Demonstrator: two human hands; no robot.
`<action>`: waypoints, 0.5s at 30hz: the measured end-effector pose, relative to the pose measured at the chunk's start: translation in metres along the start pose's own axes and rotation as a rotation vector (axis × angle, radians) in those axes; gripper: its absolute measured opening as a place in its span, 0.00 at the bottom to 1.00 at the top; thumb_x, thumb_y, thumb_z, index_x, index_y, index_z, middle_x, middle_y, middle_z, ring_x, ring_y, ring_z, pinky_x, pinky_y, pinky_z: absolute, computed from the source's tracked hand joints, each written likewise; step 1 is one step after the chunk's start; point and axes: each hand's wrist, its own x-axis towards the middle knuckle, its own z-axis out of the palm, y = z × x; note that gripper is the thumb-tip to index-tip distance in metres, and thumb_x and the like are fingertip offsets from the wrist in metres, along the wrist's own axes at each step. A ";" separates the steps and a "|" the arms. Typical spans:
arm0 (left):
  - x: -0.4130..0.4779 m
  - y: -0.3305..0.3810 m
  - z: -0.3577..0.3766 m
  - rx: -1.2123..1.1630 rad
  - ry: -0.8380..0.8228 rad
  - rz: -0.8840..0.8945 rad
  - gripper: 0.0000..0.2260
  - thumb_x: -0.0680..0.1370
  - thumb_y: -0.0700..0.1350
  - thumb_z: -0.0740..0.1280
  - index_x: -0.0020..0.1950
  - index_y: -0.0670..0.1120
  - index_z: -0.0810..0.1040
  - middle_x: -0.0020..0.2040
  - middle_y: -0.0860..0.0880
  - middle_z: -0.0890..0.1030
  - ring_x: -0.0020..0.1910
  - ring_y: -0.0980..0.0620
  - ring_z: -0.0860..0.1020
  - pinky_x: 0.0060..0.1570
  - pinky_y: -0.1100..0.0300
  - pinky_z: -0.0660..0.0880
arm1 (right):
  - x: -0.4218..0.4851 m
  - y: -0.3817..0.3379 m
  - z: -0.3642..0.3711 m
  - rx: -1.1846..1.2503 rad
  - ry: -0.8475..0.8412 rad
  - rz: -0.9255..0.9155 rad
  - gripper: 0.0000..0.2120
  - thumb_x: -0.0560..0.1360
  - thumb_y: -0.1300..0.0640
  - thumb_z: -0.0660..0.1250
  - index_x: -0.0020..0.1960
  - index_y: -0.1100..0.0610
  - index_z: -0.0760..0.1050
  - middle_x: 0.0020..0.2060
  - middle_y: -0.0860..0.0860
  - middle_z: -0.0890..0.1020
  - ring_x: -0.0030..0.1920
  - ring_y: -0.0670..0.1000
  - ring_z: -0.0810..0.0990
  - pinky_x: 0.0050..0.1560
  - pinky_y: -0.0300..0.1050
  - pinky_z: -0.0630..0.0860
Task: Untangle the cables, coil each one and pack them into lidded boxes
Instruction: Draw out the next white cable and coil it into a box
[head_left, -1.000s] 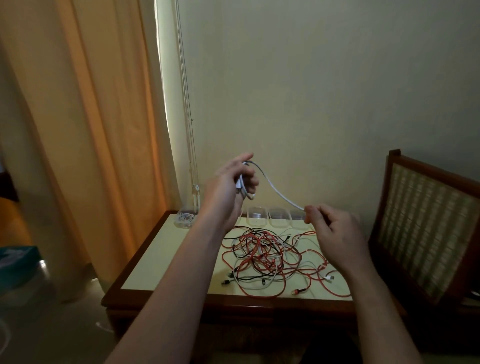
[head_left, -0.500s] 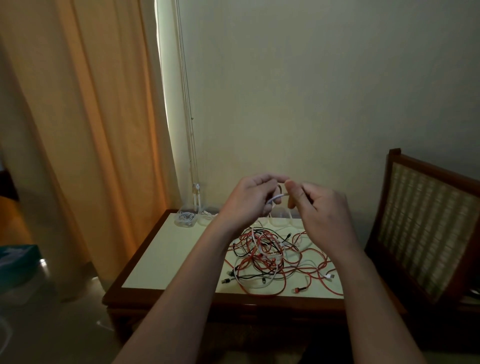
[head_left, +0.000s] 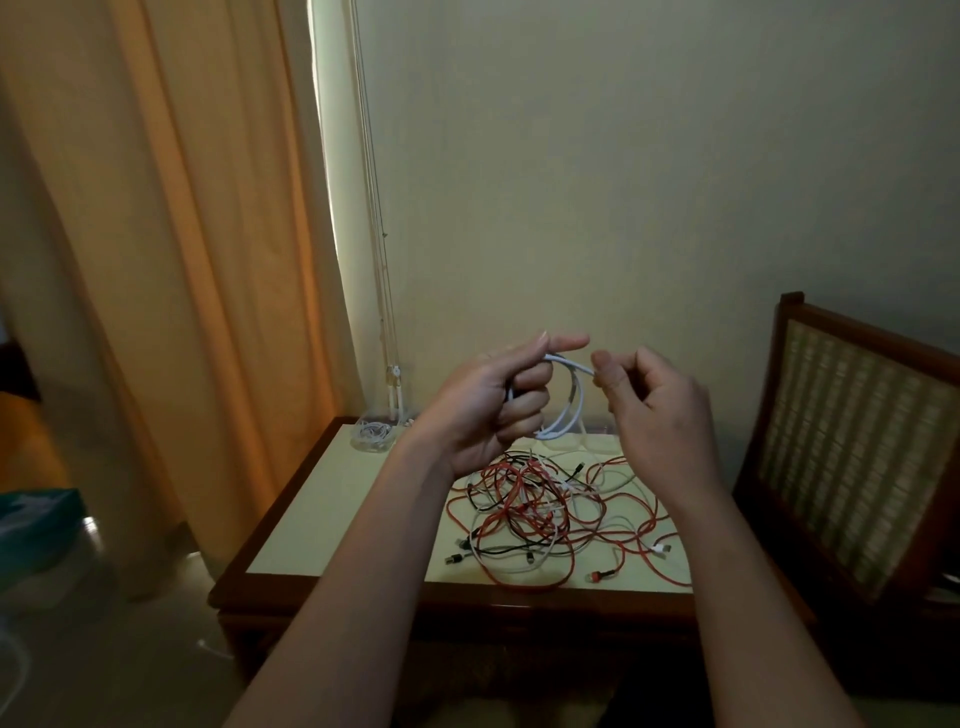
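Dark-wood table (head_left: 322, 499) with cream top: on its near right half lies a limp tangle of thin red, black and white cables (head_left: 540, 509). Above the table's middle, the left hand (head_left: 488, 410) curls its fingers round gathered turns of a smooth white cable (head_left: 574, 400), forefinger straight. The right hand (head_left: 654, 410) pinches the free run beside it. The long span stretched between them a second ago now hangs as one rounded loop: coiling advances. At the table's far left corner, a clear plastic box (head_left: 371, 436) holds a white coil.

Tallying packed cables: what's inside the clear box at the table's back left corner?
The clear box holds a coil of white cable. Anything beneath the coil is hidden, and it is too dim to tell whether a lid is on.
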 end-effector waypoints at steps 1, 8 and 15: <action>0.000 0.000 -0.001 -0.027 -0.024 -0.003 0.17 0.84 0.45 0.57 0.68 0.40 0.75 0.33 0.53 0.58 0.26 0.57 0.50 0.23 0.64 0.48 | 0.000 -0.001 0.001 0.004 0.003 0.003 0.15 0.81 0.45 0.64 0.41 0.53 0.77 0.31 0.51 0.77 0.29 0.42 0.70 0.29 0.35 0.65; 0.000 -0.007 -0.008 -0.282 -0.126 -0.028 0.16 0.81 0.42 0.58 0.64 0.40 0.79 0.31 0.54 0.63 0.24 0.59 0.62 0.25 0.65 0.53 | -0.002 -0.017 0.008 0.083 -0.146 0.095 0.21 0.83 0.40 0.57 0.45 0.50 0.83 0.36 0.44 0.84 0.37 0.37 0.79 0.34 0.29 0.70; 0.003 -0.016 -0.003 -0.033 0.065 0.038 0.13 0.84 0.46 0.58 0.64 0.44 0.77 0.31 0.53 0.60 0.26 0.58 0.59 0.23 0.67 0.58 | -0.012 -0.015 0.020 0.064 -0.108 0.048 0.20 0.83 0.41 0.56 0.38 0.49 0.74 0.26 0.45 0.67 0.26 0.42 0.64 0.25 0.36 0.60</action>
